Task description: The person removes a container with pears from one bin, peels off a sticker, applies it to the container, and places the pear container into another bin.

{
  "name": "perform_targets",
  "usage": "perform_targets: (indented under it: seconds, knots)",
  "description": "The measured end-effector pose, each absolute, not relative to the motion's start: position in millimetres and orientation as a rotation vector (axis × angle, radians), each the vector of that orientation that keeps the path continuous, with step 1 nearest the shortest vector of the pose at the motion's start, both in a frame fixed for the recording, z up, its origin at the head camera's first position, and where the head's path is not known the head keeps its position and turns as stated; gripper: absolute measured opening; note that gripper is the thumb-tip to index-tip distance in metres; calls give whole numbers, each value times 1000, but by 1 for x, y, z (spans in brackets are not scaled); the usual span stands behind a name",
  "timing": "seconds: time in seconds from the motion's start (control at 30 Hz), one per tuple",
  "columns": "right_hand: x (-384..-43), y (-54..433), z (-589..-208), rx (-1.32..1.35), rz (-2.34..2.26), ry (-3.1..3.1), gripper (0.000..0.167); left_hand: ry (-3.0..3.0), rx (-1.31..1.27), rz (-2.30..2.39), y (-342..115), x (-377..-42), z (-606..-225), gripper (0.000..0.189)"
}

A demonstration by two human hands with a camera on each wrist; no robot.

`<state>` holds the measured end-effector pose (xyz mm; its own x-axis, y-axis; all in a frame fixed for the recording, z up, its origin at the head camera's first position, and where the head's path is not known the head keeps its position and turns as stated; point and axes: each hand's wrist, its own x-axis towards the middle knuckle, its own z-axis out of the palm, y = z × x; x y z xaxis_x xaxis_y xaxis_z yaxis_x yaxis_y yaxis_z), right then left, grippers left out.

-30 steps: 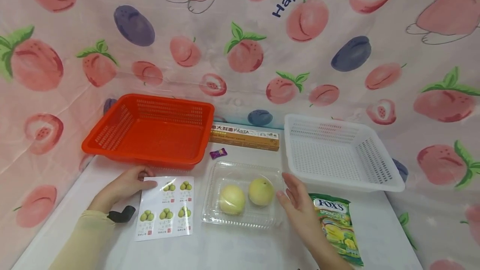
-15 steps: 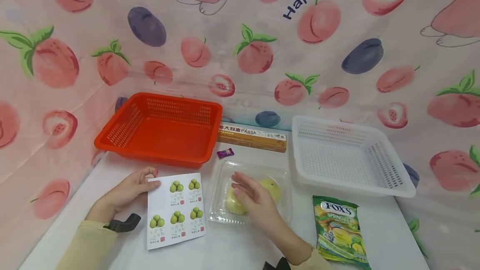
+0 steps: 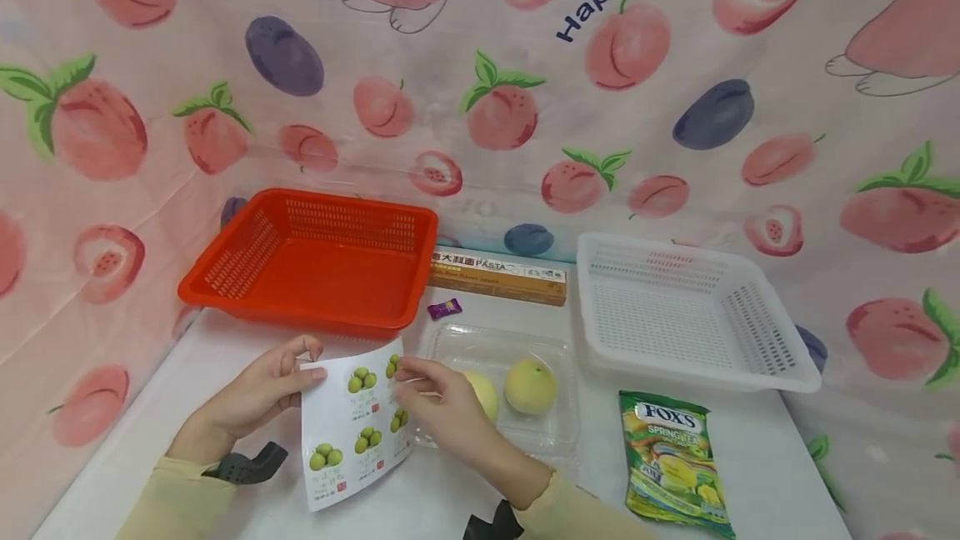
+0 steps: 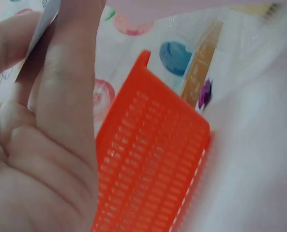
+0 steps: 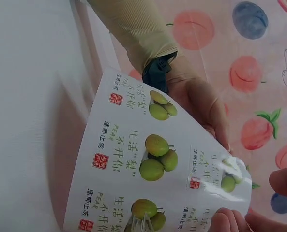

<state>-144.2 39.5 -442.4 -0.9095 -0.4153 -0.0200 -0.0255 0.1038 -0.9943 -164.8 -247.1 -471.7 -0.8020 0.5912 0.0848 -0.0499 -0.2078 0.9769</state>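
Observation:
A white sheet of pear stickers (image 3: 341, 411), with a blank spot at its upper left, is held up tilted and bowed over the table. My left hand (image 3: 251, 398) pinches its upper left corner between thumb and fingers. At the sheet's upper right edge, my right hand (image 3: 457, 415) pinches it with thumb and fingertips. In the right wrist view, the sheet (image 5: 119, 145) curves towards the right fingertips at the bottom. Behind the right hand, a clear plastic clamshell box (image 3: 480, 340) contains two yellow-green round fruits (image 3: 531, 386), one partly hidden by that hand.
A red basket (image 3: 337, 273) stands at the back left, a white basket (image 3: 675, 315) at the back right. Between them lie a pasta box (image 3: 498, 277) and a small purple-wrapped candy (image 3: 445, 308). A green FOX'S candy bag (image 3: 675, 465) lies at the front right.
My right hand has moved left from beside the clamshell box, across it, to the sticker sheet's right edge. The sheet has been raised and now bows. The left hand keeps its pinch.

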Motion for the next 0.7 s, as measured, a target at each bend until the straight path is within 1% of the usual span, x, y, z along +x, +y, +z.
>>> perform_targets:
  seconds: [0.2,0.7]
  knots:
    - [-144,32,-444,-460,-1885,2113,42,1560,742,2072,-235,-163,-465,24]
    - [-141,21,-452,-538,-1968,2084,38,1409,774,2120,-216,-160,-463,26]
